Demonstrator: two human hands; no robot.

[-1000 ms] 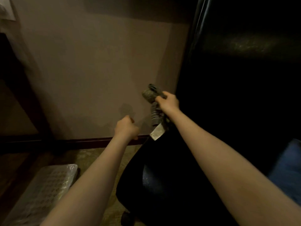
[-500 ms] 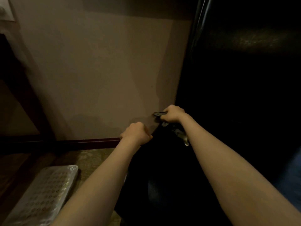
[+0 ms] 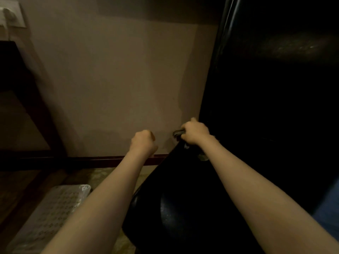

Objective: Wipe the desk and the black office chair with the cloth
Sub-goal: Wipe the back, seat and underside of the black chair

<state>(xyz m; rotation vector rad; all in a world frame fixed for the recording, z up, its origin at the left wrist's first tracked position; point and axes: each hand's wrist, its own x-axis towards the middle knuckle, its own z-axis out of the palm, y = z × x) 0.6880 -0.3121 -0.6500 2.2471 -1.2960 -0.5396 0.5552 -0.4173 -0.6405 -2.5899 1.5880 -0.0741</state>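
The black office chair (image 3: pixel 183 208) fills the lower middle and right of the view, its tall back (image 3: pixel 275 88) rising dark on the right. My right hand (image 3: pixel 195 132) grips a crumpled grey-green cloth (image 3: pixel 177 133) at the far corner of the seat, where it meets the back; most of the cloth is hidden under the hand, and a bit of it hangs below the wrist (image 3: pixel 202 157). My left hand (image 3: pixel 144 142) is curled into a fist in the air to the left of the seat, holding nothing.
A beige wall (image 3: pixel 113 85) with a dark skirting board (image 3: pixel 91 160) stands close ahead. A dark wooden furniture leg (image 3: pixel 27 88) is at the left. A clear plastic-wrapped package (image 3: pixel 49 217) lies on the patterned carpet at lower left.
My right hand has brought the cloth down from a raised position to the far corner of the seat. My left fist has shifted slightly rightward and lower.
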